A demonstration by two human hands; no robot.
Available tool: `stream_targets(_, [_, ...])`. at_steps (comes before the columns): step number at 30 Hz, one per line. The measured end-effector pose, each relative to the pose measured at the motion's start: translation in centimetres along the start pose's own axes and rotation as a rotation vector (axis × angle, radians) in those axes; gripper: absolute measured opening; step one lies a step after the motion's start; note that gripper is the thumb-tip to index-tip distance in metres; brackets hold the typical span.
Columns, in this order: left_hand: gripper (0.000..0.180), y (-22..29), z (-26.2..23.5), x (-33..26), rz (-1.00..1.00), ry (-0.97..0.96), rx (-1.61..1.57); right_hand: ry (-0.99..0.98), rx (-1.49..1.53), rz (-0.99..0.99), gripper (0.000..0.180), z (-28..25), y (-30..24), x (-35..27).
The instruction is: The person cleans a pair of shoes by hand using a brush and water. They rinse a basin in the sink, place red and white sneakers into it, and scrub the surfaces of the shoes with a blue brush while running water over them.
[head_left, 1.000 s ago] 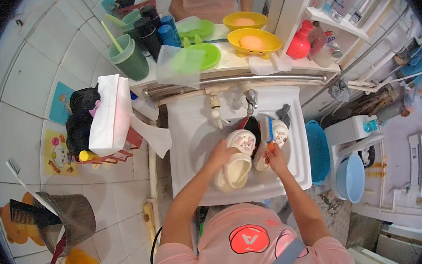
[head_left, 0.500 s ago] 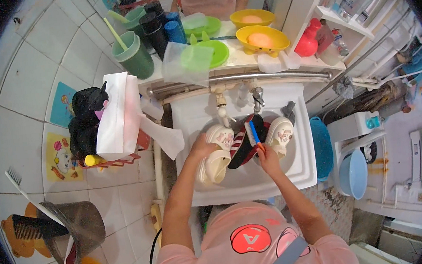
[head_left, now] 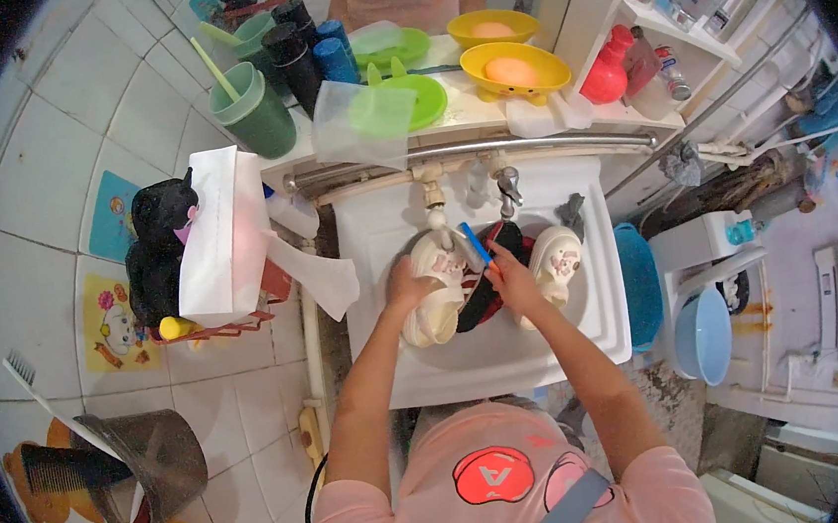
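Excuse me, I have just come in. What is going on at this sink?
The person's left hand holds a cream clog in the white sink. The right hand holds a blue-and-orange brush close beside that clog; contact is hard to confirm. A second cream clog sits at the basin's right, with a black-and-red item between the two.

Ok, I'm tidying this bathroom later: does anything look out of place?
Cream clogs are in the white sink, an unusual spot for footwear. To its left, a tissue dangles from its pack.
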State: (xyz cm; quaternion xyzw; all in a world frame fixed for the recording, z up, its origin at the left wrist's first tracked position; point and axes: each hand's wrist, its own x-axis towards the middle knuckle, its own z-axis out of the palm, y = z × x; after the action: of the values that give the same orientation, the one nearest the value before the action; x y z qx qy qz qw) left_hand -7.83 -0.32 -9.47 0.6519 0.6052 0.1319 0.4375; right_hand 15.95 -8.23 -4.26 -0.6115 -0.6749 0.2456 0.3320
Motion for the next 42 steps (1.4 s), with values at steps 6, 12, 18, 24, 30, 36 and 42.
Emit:
stream_targets(6, [0.071,1.5,1.0,-0.7,-0.012,0.004,0.165,-0.169,-0.232,0.058,0.023,0.1,2.3,1.5])
stream_targets(12, [0.074,2.0,0.3,-0.8,-0.006,-0.065,0.160,-0.165,-0.475,0.088,0.022,-3.4,1.9,-4.8])
stream_targets(18, [0.076,1.6,0.7,-1.7,0.008,0.062,0.021,-0.136,-0.448,0.131,0.031,-4.1,1.4,-6.6])
stream_targets(24, [0.071,3.0,0.6,-2.9,-0.125,0.088,0.080,-0.049,-0.251,0.170,0.042,-0.6,-3.8,-4.4])
stream_targets(30, [0.055,5.2,0.6,-4.5,0.024,0.154,0.047,-0.069,-0.209,0.197,0.051,1.4,-3.8,-3.4])
stream_targets(36, [0.053,4.8,1.7,-4.2,-0.011,0.175,0.124,-0.150,-0.197,0.134,0.052,2.8,-4.0,-3.4])
stream_targets(42, [0.055,3.6,2.3,-4.0,0.027,0.211,0.114,-0.215,-0.154,0.201,0.051,2.5,-4.0,-2.8])
